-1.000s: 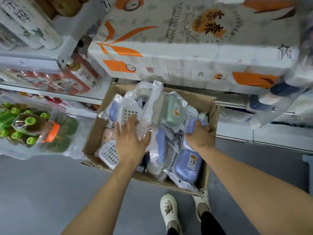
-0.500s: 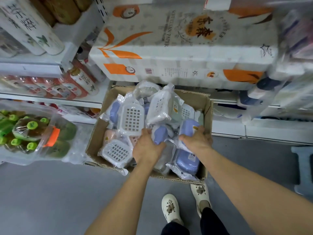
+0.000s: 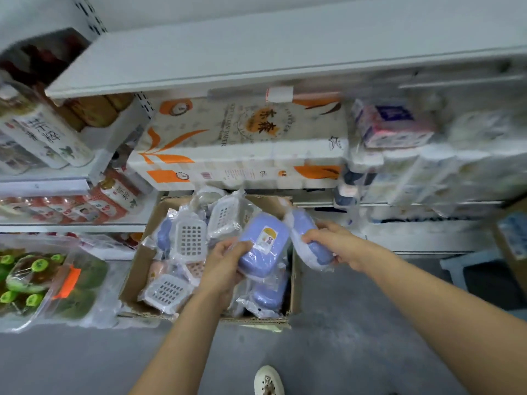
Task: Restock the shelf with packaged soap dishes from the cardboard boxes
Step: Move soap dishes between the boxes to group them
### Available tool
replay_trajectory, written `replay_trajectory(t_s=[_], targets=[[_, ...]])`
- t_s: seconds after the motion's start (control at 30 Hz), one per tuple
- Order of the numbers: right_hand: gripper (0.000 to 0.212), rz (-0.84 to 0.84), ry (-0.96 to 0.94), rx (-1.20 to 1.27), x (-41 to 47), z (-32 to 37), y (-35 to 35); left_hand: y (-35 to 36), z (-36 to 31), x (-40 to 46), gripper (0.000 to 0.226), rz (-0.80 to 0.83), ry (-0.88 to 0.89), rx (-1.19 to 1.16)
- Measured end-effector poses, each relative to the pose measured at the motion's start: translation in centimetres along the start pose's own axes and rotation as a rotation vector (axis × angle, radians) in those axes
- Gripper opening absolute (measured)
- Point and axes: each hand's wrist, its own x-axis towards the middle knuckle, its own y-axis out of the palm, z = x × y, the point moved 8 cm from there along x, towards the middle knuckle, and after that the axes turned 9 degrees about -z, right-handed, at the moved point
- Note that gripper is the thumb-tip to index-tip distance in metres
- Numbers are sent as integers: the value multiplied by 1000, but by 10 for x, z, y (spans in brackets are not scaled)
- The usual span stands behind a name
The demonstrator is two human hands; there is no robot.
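Your left hand (image 3: 225, 266) holds a purple packaged soap dish (image 3: 263, 246) above the open cardboard box (image 3: 296, 280), fingers curled under its wrapper. Your right hand (image 3: 333, 246) grips a second purple dish (image 3: 306, 238) just beside the first, over the box's right edge. More wrapped dishes (image 3: 189, 238) fill the box, which sits on the floor below the shelf (image 3: 256, 52).

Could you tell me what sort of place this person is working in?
Most likely a shop aisle during restocking. White metal shelves carry wrapped toilet paper multipacks and bottled goods, and an open cardboard box of packaged soap dishes sits on the floor, with one purple dish in each hand's grip.
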Motion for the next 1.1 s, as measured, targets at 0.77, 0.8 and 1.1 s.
replay_trajectory(t_s=[0.77, 0.8, 1.1], targets=[[36, -264, -92, 617, -74, -164, -507, 525, 77, -247, 84, 574, 255, 645], [45, -305, -78, 600, -70, -175, -523, 539, 80, -248, 83, 581, 282, 667], [87, -600, 9, 141, -5, -274, -670, 662, 120, -217, 70, 537, 471, 760]])
